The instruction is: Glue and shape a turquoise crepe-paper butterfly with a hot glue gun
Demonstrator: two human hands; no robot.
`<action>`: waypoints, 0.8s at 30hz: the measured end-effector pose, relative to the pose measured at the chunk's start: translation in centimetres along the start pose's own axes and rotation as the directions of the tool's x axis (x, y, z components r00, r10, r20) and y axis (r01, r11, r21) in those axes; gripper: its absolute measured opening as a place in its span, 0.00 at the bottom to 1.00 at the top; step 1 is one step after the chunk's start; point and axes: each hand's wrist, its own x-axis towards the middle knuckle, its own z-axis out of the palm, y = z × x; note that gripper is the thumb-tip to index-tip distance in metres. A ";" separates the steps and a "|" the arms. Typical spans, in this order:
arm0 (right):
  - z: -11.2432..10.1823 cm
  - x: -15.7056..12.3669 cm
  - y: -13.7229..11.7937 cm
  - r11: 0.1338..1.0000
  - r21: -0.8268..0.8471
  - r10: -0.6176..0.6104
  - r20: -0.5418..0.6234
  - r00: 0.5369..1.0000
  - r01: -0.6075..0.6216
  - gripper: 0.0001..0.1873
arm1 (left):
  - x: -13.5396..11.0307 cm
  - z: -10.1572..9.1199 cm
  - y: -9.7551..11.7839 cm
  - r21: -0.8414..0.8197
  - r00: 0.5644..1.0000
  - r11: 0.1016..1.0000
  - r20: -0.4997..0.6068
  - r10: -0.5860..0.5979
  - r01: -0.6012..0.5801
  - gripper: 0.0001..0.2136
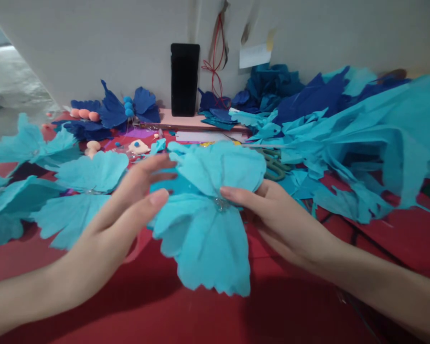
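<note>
A turquoise paper flower [208, 220] with wide ruffled petals is held above the red table [157, 306]. My right hand [272, 210] grips it at its glittery centre, thumb on top and fingers behind the petals. At the flower's left edge my left hand [129, 210] has its fingers stretched out and apart, the fingertips touching the upper petals.
More turquoise paper flowers [75, 191] lie at the left. A heap of turquoise and dark blue paper [344, 124] fills the right. Dark blue flowers with foam balls [118, 112], a black phone [185, 79] leaning on the wall, and green scissors [275, 165] sit behind.
</note>
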 end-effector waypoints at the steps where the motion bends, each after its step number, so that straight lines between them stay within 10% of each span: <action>1: -0.1 0.1 0.0 0.999 -0.035 0.027 0.042 0.999 -0.026 0.15 | 0.3 -0.4 0.0 0.006 0.996 0.996 -0.019 0.084 -0.084 0.18; 5: -0.6 1.0 -0.2 0.970 -0.180 0.198 0.207 0.958 -0.161 0.14 | 1.2 -1.5 -0.2 0.248 0.933 0.900 0.122 0.337 -0.358 0.20; 9: -0.5 2.3 -0.8 0.927 -0.335 0.294 0.372 0.880 -0.168 0.12 | 2.1 -1.2 -0.9 0.245 0.972 0.957 0.213 0.102 -0.154 0.19; 14: 0.0 4.1 -1.6 0.854 -0.516 0.343 0.449 0.825 -0.074 0.13 | 3.2 -0.7 -2.3 0.120 0.917 0.968 0.313 -0.247 0.219 0.23; 24: 0.1 5.1 -1.4 0.826 -0.564 0.282 0.390 0.876 -0.015 0.16 | 3.9 -1.1 -2.8 0.013 0.956 0.979 0.214 -0.201 0.203 0.17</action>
